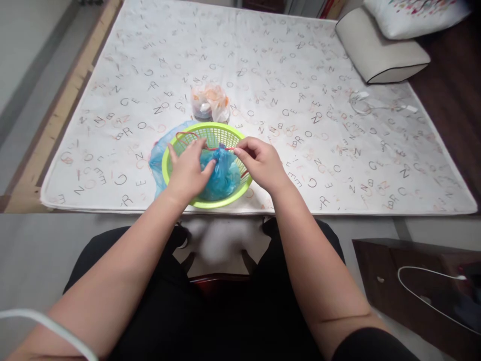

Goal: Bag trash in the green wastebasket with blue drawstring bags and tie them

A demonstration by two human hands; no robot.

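A blue plastic bag (221, 175), gathered at its neck, sits inside a lime-green plastic basket (168, 173) near the table's front edge. Red string (221, 149) runs across the bag's neck between my hands. With thumb and forefinger pinched, my right hand (261, 163) holds the string at the basket's right side. My left hand (190, 168) reaches over the left rim; the string passes at its curled fingertips, and its thumb lies against the bag. A loose loop of string rises behind the left fingers. What the bag holds cannot be made out.
Beyond the basket lies a white-and-orange plastic bag (210, 102). Pale blue plastic (158, 158) spreads under the basket's left side. A beige cushion (379, 45) and white pillow (417, 15) rest at the back right, with a thin cable (363, 104) nearer.
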